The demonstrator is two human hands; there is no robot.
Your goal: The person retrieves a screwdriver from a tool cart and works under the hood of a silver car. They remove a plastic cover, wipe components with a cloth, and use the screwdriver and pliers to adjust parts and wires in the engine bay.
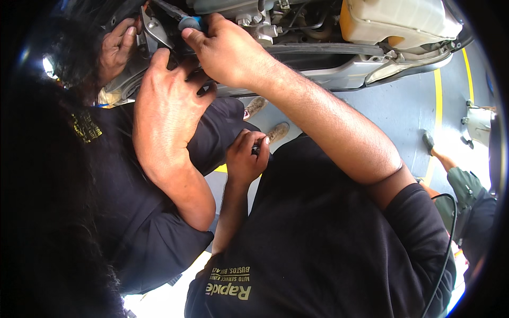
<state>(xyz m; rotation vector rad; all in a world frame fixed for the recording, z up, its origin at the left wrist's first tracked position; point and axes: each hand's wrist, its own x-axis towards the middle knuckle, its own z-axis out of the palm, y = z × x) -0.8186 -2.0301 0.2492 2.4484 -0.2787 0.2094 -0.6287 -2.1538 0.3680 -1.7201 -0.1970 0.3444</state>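
My right hand (228,50) reaches up to the car's front and is closed around a blue-and-grey handled tool (192,23); its working end cannot be made out. Just left of it is a silver metal bracket (155,27) with holes. A co-worker's right hand (172,79) reaches in below the bracket, fingertips partly hidden, and their other hand (117,46) is at the bracket's left side. Lower down, in front of my body, my left hand (248,153) is held with curled fingers around something small and dark, mostly hidden.
The co-worker in a black shirt (143,244) leans in close at my left. Above are engine parts (260,24), a whitish plastic reservoir (400,21) and the car's front edge (339,74). Yellow lines (438,100) mark the grey floor. Another person's leg (445,159) shows at far right.
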